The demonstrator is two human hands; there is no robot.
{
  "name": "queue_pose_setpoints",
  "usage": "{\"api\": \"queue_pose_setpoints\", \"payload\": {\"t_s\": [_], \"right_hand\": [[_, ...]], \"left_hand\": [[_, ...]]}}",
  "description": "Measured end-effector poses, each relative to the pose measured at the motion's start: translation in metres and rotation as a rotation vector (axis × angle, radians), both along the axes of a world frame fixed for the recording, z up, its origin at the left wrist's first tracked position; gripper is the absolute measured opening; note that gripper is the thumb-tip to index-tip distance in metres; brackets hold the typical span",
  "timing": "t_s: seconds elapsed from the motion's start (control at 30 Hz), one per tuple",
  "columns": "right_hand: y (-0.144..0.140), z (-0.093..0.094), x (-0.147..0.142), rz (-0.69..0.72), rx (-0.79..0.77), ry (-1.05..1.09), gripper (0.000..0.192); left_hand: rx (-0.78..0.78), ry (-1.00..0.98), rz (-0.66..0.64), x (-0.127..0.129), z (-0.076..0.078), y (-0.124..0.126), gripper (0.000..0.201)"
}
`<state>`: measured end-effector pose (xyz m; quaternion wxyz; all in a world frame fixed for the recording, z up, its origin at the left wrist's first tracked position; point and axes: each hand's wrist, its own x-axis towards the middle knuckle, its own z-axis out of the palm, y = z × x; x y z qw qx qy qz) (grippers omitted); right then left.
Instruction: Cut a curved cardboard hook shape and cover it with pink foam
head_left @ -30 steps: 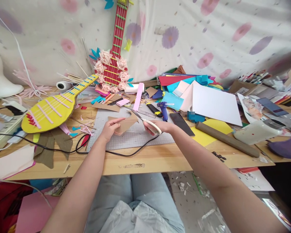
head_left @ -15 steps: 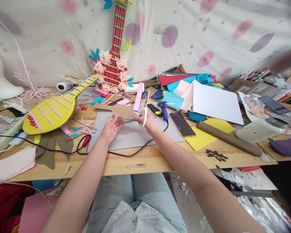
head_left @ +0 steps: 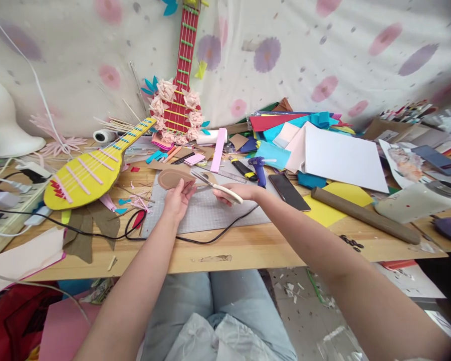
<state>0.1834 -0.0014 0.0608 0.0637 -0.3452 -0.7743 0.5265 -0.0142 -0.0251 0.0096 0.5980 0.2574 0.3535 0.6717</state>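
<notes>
My left hand (head_left: 177, 199) holds a brown cardboard piece (head_left: 173, 177) with a rounded end, lifted just above the grey cutting mat (head_left: 210, 213). My right hand (head_left: 237, 192) grips cream-handled scissors (head_left: 218, 187), whose blades point left and up and meet the right edge of the cardboard. Both hands hover over the middle of the mat, close together. A black cord (head_left: 195, 237) runs across the mat's near edge under my wrists.
A yellow paper guitar (head_left: 88, 170) lies at left, a red one (head_left: 180, 85) leans on the back cloth. A blue glue gun (head_left: 258, 168), a black phone (head_left: 288, 191), a white sheet (head_left: 342, 158), coloured paper, a brown roll (head_left: 364, 214) and a white jar (head_left: 413, 200) crowd the right.
The scissors swung from pointing up to pointing left at the cardboard. The cardboard turned in my left hand, its rounded end now to the left. The view shifted slightly.
</notes>
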Motion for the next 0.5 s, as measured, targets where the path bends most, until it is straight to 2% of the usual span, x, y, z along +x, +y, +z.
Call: {"api": "queue_pose_setpoints", "payload": {"t_s": [0.1, 0.33, 0.5], "right_hand": [[-0.001, 0.006, 0.0, 0.071, -0.043, -0.103, 0.057], [-0.001, 0.003, -0.01, 0.091, -0.039, -0.136, 0.062], [-0.001, 0.007, -0.016, 0.096, -0.039, -0.175, 0.061]], "left_hand": [[0.021, -0.043, 0.024, 0.004, -0.003, 0.001, 0.016], [0.004, -0.1, 0.106, 0.011, -0.004, 0.002, 0.012], [-0.013, -0.099, 0.107, 0.018, -0.001, -0.001, 0.009]]}}
